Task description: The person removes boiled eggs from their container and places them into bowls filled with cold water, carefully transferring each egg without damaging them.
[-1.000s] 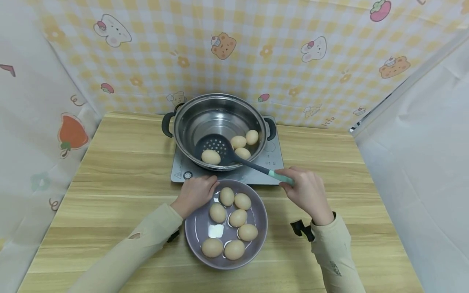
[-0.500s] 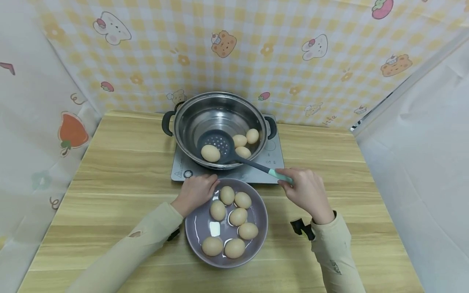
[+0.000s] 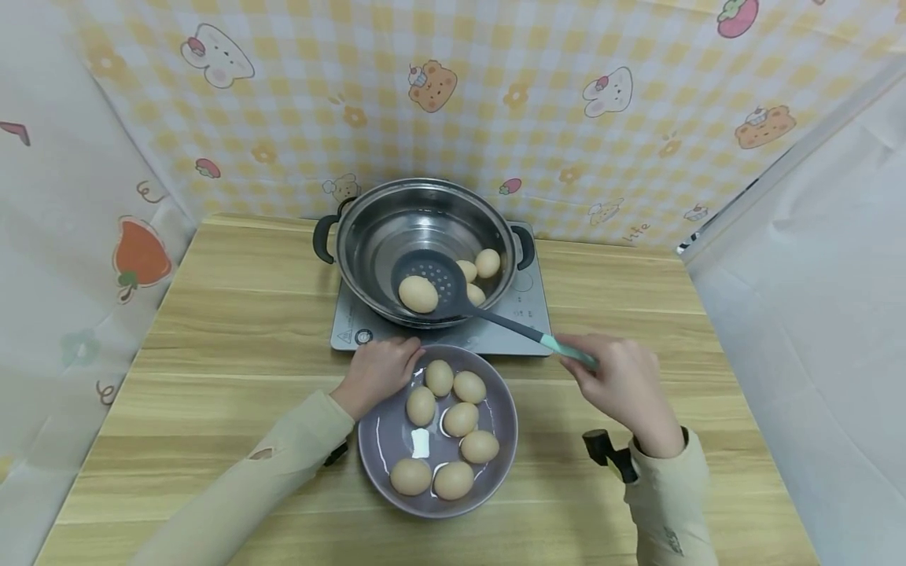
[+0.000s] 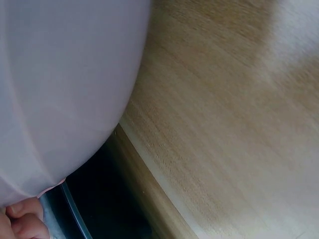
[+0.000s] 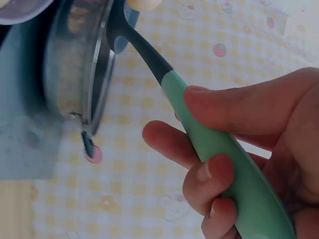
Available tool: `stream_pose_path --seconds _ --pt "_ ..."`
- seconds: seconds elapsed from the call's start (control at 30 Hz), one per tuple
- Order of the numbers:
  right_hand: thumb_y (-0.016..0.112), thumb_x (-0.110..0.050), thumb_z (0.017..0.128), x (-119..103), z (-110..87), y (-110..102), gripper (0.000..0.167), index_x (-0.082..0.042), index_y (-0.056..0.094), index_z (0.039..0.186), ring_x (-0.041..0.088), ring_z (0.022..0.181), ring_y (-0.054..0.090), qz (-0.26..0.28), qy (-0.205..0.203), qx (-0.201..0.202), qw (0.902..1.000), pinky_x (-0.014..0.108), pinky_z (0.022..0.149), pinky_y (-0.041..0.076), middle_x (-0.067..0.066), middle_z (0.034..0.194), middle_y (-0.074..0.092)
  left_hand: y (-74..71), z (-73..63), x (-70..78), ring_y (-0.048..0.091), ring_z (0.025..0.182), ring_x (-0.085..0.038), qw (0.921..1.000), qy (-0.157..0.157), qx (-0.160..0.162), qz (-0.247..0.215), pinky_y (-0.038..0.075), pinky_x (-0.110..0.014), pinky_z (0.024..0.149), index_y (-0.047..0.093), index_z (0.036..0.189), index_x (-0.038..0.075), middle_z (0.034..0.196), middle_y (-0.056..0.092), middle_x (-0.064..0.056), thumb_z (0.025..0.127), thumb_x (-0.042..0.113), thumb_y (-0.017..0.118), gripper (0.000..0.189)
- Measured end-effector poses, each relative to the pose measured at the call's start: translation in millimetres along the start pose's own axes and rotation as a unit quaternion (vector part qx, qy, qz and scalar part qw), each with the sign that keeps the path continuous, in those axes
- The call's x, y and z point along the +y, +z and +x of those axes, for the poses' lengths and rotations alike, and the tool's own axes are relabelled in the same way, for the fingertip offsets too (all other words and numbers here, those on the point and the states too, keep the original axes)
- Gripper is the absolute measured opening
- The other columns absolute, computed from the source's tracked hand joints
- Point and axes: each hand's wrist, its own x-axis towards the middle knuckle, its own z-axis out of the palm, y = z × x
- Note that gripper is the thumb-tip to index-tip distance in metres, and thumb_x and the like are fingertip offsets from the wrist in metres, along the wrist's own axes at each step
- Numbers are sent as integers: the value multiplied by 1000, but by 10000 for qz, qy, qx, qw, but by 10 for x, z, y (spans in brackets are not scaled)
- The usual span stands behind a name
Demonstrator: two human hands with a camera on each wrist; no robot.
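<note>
My right hand grips the green handle of a slotted spoon, thumb along the top and fingers wrapped round it in the right wrist view. One egg rests in the spoon's dark perforated bowl, held over the near side of the steel pot. Behind the spoon, a few more eggs lie at the pot's right side, partly covered by it. With my left hand I hold the upper left rim of a purple plate carrying several eggs. In the left wrist view fingertips show at the plate's edge.
The pot stands on a grey induction cooker, its black side handles sticking out. A wooden table lies beneath. Behind rises a yellow checked cloth, and white sheets flank both sides.
My right hand has moved right and toward me, drawing the slotted spoon and its egg rightward and slightly up. The left hand and plate stay in place.
</note>
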Motion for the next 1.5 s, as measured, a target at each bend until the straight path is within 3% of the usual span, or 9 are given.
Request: stream_pose_path --seconds 0.27,0.57,0.87,1.2,1.5 --pt "76 -4 65 -3 -255 -274 27 -13 72 90 -5 44 34 -174 -259 267 9992 16 38 25 -3 75 68 20 -9 -9 52 42 -20 9999 47 130 35 37 -35 36 62 75 13 58 57 -3 84 21 62 13" --pt "76 -2 58 95 -521 -412 34 -13 71 89 -8 45 28 -172 -371 214 9989 11 39 20 -9 69 62 14 -13 -16 53 43 -21 10000 -28 -29 13 37 -34 37 59 74 13 58 56 -2 85 21 61 14" --pt "78 -3 54 188 -715 -403 39 -19 70 89 -10 45 24 -285 -203 -11 9994 10 38 17 -19 66 51 21 -9 -21 54 44 -21 9999 -44 -95 -28 38 -34 37 60 76 12 61 58 -2 85 20 61 12" --pt "76 -4 54 255 -745 -326 39 -19 70 90 -12 46 24 -147 -722 -18 9973 8 39 16 -19 71 54 14 -7 -11 53 43 -21 9999 -94 -60 -25 36 -34 36 58 72 11 58 57 -3 86 21 60 17" --pt "76 -1 53 265 -758 -198 38 -22 70 84 -12 48 25 -167 -705 13 9974 7 41 17 -20 69 54 4 4 2 52 42 -20 10000 -24 -35 -6 37 -33 36 55 69 12 56 56 -2 87 22 59 22"
